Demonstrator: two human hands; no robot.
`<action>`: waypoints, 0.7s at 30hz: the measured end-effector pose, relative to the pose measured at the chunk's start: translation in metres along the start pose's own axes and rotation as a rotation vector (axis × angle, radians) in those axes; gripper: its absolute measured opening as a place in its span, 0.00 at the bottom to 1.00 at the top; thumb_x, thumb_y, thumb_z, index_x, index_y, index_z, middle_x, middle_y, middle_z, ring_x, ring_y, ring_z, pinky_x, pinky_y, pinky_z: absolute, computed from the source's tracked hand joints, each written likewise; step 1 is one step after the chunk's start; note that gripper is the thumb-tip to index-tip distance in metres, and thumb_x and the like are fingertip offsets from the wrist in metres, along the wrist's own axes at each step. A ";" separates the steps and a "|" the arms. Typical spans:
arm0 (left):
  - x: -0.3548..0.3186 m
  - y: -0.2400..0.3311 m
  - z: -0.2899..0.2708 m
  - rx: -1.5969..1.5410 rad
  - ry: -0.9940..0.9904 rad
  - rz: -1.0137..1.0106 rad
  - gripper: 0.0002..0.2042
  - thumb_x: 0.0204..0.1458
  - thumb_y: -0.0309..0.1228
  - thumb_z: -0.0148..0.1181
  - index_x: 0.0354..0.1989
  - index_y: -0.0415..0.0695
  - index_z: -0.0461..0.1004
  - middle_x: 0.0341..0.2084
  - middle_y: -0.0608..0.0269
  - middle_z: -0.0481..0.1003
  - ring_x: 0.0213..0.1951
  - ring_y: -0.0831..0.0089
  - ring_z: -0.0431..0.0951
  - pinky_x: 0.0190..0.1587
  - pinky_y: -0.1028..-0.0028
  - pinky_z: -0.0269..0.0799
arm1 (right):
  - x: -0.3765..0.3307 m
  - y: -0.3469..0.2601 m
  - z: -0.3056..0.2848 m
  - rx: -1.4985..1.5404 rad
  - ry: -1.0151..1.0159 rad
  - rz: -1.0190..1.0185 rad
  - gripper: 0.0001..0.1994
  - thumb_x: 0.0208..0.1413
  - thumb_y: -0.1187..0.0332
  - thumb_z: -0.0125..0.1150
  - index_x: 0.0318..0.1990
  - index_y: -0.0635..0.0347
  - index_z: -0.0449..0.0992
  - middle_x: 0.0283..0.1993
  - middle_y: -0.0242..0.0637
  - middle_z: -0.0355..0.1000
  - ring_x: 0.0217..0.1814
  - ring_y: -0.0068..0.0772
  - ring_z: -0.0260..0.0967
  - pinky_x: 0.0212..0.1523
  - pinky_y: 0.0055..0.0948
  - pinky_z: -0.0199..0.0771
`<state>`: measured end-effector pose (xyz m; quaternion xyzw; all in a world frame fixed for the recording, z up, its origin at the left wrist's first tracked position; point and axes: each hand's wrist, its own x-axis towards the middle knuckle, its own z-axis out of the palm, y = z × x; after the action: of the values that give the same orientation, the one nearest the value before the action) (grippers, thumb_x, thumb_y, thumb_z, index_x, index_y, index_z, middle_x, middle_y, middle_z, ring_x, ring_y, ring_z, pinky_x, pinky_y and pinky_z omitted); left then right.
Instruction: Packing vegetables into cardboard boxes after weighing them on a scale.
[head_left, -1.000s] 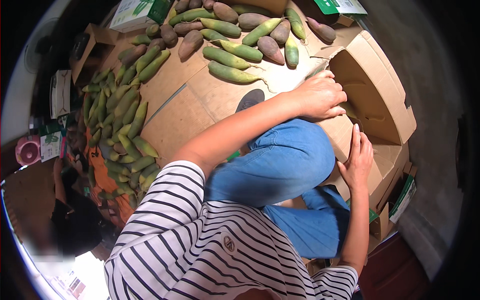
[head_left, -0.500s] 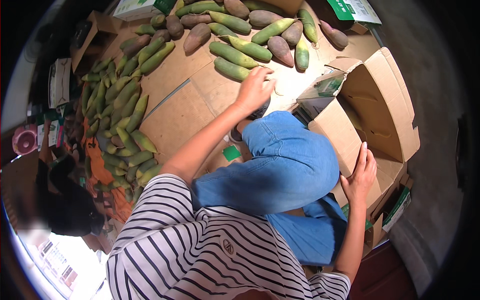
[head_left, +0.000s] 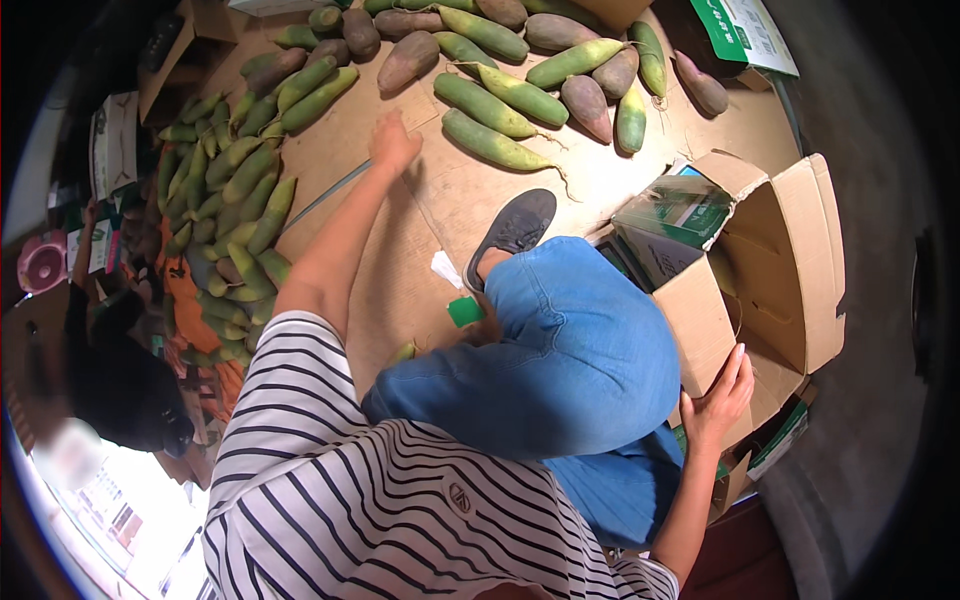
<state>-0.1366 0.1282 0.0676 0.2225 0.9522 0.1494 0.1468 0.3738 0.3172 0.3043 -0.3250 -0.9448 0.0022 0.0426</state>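
Observation:
My left hand (head_left: 396, 146) hovers over the cardboard-covered floor, its fingers loosely bent and apart, slightly blurred, with nothing visible in them. The nearest vegetables are a purple-brown radish (head_left: 408, 63) above it and a long green radish (head_left: 490, 140) to its right. My right hand (head_left: 716, 403) holds the near edge of an open cardboard box (head_left: 806, 262), thumb on one side and fingers over the other. Part of the box's inside is in shadow; a rounded, dull-coloured shape shows there. More green radishes (head_left: 585, 62) and purplish ones (head_left: 587, 108) lie at the top.
A large heap of green radishes (head_left: 232, 205) fills the left, partly on an orange sheet (head_left: 190, 305). A person in dark clothes (head_left: 125, 385) is beyond it. A green-and-white carton (head_left: 745, 35) stands top right. My shoe (head_left: 517, 225) is beside a white scrap (head_left: 446, 267) and green patch (head_left: 465, 311).
My left hand has moved left, away from the tail end of the long green radish. My right hand stays at the box edge, its fingers more bent. The view has shifted slightly.

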 end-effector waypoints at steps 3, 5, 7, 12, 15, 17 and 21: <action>0.042 -0.030 -0.002 -0.057 0.057 -0.073 0.33 0.44 0.37 0.61 0.59 0.39 0.59 0.55 0.46 0.63 0.57 0.52 0.64 0.58 0.61 0.62 | 0.002 0.000 0.000 -0.005 0.008 -0.007 0.50 0.25 0.74 0.69 0.65 0.60 0.53 0.58 0.52 0.58 0.56 0.56 0.59 0.55 0.48 0.59; 0.061 -0.037 -0.001 -0.112 0.069 -0.091 0.34 0.45 0.37 0.61 0.60 0.37 0.57 0.57 0.45 0.61 0.59 0.52 0.62 0.60 0.61 0.59 | 0.000 0.001 0.001 -0.029 -0.006 0.007 0.50 0.26 0.74 0.70 0.65 0.61 0.52 0.58 0.52 0.58 0.56 0.56 0.59 0.55 0.49 0.59; 0.080 -0.043 0.001 -0.168 0.083 -0.106 0.36 0.45 0.37 0.61 0.61 0.36 0.55 0.59 0.44 0.59 0.61 0.52 0.59 0.62 0.62 0.57 | -0.004 0.003 0.003 -0.039 -0.003 0.008 0.50 0.26 0.72 0.71 0.65 0.62 0.52 0.58 0.53 0.58 0.56 0.56 0.59 0.56 0.49 0.59; 0.111 -0.048 0.002 -0.332 -0.025 -0.237 0.47 0.41 0.42 0.66 0.66 0.34 0.44 0.64 0.41 0.51 0.66 0.54 0.51 0.67 0.66 0.49 | -0.007 0.005 0.002 -0.035 -0.034 0.024 0.49 0.29 0.69 0.69 0.65 0.63 0.51 0.61 0.55 0.55 0.60 0.57 0.55 0.59 0.48 0.55; 0.122 -0.050 0.009 -0.520 -0.117 -0.306 0.53 0.37 0.44 0.70 0.66 0.34 0.40 0.66 0.40 0.46 0.68 0.56 0.45 0.67 0.67 0.45 | -0.008 0.006 0.001 -0.041 -0.049 0.024 0.49 0.28 0.71 0.67 0.65 0.63 0.51 0.60 0.55 0.56 0.60 0.57 0.56 0.59 0.48 0.55; 0.129 -0.063 0.016 -0.657 -0.084 -0.373 0.52 0.39 0.42 0.70 0.66 0.33 0.39 0.54 0.41 0.64 0.56 0.58 0.68 0.54 0.65 0.66 | -0.006 0.005 0.004 -0.013 -0.042 0.018 0.49 0.28 0.71 0.67 0.65 0.63 0.52 0.60 0.55 0.56 0.59 0.58 0.56 0.59 0.49 0.55; 0.126 -0.063 0.024 -1.008 -0.010 -0.527 0.46 0.43 0.39 0.68 0.65 0.33 0.45 0.31 0.54 0.74 0.30 0.70 0.76 0.29 0.71 0.72 | -0.007 0.007 0.005 -0.030 -0.025 0.017 0.49 0.27 0.71 0.68 0.65 0.63 0.52 0.60 0.55 0.56 0.59 0.58 0.56 0.58 0.49 0.56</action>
<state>-0.2604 0.1386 -0.0035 -0.1194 0.7858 0.5427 0.2716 0.3835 0.3188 0.2985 -0.3337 -0.9423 -0.0074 0.0256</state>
